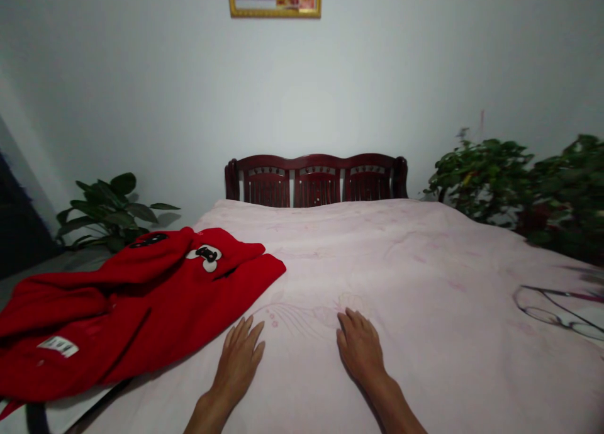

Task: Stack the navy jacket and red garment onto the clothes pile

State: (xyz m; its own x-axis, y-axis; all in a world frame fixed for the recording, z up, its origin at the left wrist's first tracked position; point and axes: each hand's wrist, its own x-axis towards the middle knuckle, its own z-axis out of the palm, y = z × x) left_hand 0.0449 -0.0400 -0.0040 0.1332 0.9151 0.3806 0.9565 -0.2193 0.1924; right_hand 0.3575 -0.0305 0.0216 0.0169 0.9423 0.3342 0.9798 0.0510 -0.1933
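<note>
Both of my hands rest palm down on a pale pink cloth [302, 371] with a faint flower pattern. My left hand [240, 357] lies flat with its fingers stretched out, close to the right edge of a red garment [155, 314]. That garment is spread loosely, with black-and-white patches and a white label on it. My right hand [361, 346] also lies flat, fingers extended, near a printed flower outline. Neither hand holds anything.
A pair of glasses [561, 321] lies at the right edge. Behind the cloth stands a dark red wooden backrest [317, 179]. Leafy plants flank it, one at left [106, 211] and more at right [491, 176]. A gold-framed picture [276, 12] hangs on the wall.
</note>
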